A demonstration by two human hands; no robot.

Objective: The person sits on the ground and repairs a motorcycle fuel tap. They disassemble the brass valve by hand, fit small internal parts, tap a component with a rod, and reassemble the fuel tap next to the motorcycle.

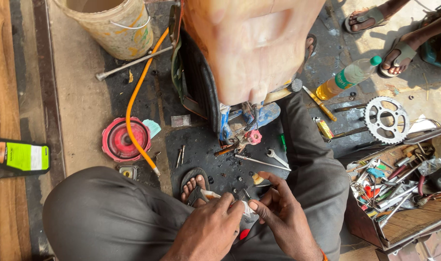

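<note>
Both hands, left point(208, 232) and right point(283, 217), pinched a small white part point(248, 209). Fitting seemed underway. A spanner point(277, 157) lay at twelve o'clock.

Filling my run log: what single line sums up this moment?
hands: left hand and right hand pinch small white part | nearby: spanner, sprocket, toolbox

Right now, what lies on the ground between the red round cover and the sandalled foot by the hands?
In the head view, between the red round cover and the sandalled foot: the orange hose tip, two bolts and a small square part.
</note>
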